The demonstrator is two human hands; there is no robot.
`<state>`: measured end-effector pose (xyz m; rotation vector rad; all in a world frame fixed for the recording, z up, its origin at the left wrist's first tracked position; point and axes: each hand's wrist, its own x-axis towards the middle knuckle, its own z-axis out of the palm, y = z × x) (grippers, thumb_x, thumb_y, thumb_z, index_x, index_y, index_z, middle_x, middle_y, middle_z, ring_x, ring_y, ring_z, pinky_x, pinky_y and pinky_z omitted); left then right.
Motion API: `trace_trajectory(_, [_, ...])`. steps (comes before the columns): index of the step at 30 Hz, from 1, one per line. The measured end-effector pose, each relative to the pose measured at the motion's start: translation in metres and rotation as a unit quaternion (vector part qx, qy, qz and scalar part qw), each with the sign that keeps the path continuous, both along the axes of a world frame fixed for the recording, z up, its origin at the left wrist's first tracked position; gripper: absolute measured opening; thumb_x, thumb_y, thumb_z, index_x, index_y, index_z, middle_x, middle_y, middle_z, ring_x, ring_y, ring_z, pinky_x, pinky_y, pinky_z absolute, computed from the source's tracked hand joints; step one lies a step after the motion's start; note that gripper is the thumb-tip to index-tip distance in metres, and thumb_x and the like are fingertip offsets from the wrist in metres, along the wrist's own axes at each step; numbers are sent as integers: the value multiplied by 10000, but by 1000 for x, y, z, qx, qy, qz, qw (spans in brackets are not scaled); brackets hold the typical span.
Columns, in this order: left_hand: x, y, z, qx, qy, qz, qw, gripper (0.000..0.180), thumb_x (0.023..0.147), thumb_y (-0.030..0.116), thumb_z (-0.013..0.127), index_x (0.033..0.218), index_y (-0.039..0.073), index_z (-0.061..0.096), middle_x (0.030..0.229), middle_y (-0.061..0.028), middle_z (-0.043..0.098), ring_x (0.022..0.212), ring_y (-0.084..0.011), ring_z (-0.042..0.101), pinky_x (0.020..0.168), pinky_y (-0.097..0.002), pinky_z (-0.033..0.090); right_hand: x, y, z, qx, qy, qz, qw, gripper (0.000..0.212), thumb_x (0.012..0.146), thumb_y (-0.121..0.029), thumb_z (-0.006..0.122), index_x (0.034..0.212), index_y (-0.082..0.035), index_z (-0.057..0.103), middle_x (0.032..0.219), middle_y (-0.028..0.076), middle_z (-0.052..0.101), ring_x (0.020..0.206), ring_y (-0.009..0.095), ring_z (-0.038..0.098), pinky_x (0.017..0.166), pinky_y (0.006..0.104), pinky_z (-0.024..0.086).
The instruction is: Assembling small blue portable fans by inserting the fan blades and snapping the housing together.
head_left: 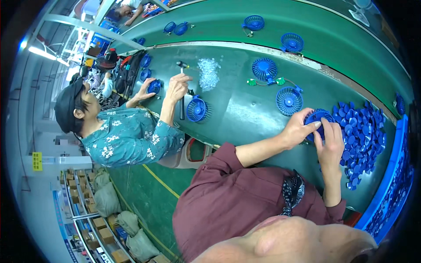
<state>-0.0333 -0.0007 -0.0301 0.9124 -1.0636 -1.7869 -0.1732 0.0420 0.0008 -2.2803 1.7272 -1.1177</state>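
Both hands grip one round blue fan housing [322,115] at the right of the bench. My left hand [297,130] holds its near left side, thumb and fingers bent around the rim. On the other side, the fingers of my right hand [331,143] close on it, covering part of its face. Just left of my hands lies a caged blue fan half [289,101]. Beyond that is another caged fan half [264,69], with wires and small green circuit boards [280,81] beside it. A heap of small round blue plastic pieces [362,131] spreads right of my hands.
A blue bin [397,153] full of similar pieces stands at the right edge. To the left a co-worker [127,131] handles a blue fan part beside a hammer [182,105]. Clear plastic bits [208,74] lie mid-bench. A green conveyor belt [219,26] carries several fan parts.
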Motion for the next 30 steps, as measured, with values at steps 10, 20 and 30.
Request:
trace_trajectory(10, [20, 0, 21, -169, -193, -39, 966, 326, 812, 155, 685, 1060, -26, 578, 889, -64, 630, 818, -93, 562, 740, -270, 486, -18, -3, 0, 265, -247, 20, 932, 373, 731, -172, 754, 1022, 15, 615, 824, 104, 642, 728, 152, 592, 673, 296, 482])
trace_trajectory(20, [31, -87, 40, -273, -282, -21, 920, 545, 839, 260, 680, 1270, -2, 471, 1140, -174, 608, 923, -216, 628, 807, -339, 515, -69, -94, 8, 338, -377, -4, 863, 310, 802, -265, 734, 934, 1, 646, 725, 19, 610, 550, 75, 512, 470, 212, 400])
trace_trajectory(30, [100, -295, -12, -407, -605, 186, 658, 398, 770, 96, 599, 1154, -3, 567, 1099, -201, 605, 1022, -377, 561, 892, -451, 461, -40, -9, -22, 310, -359, 8, 880, 274, 851, -170, 669, 1079, -24, 624, 850, 14, 646, 731, 90, 604, 642, 235, 490])
